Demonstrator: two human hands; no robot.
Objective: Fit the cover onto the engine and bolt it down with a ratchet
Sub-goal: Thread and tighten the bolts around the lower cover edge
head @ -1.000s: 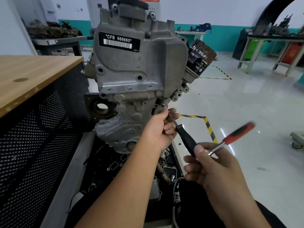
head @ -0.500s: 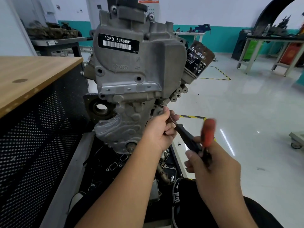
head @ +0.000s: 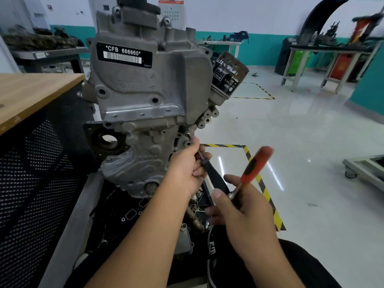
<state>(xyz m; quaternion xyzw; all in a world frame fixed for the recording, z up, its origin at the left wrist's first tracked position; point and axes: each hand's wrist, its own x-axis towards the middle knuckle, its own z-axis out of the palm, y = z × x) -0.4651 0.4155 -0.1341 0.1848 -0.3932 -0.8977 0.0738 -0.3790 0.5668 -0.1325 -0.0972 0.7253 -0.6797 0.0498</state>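
The cover [head: 145,88] sits seated on the front of the engine [head: 143,163], which stands upright beside the tabletop [head: 31,96]; I judge fitting done and bolting in hand. My left hand [head: 187,169] is curled round the thin shaft of the extension [head: 214,177], steadying its tip at a bolt boss on the lower right edge of the casting; the bolt itself is hidden by my fingers. My right hand [head: 245,217] grips the ratchet [head: 253,165] at its head, fingers curled round it; the orange handle points up and away, blurred; the joint between ratchet and extension is hidden by my thumb.

Next move, as I judge it: hold the extension in line with the bolt axis, swing the handle through a short arc, let the ratchet click back, repeat until snug; then shift to the remaining holes in the cover, several of which appear unfilled. Risk: a tilted extension slipping off the bolt head.

Behind: an oil filter [head: 228,75], right of the cover.
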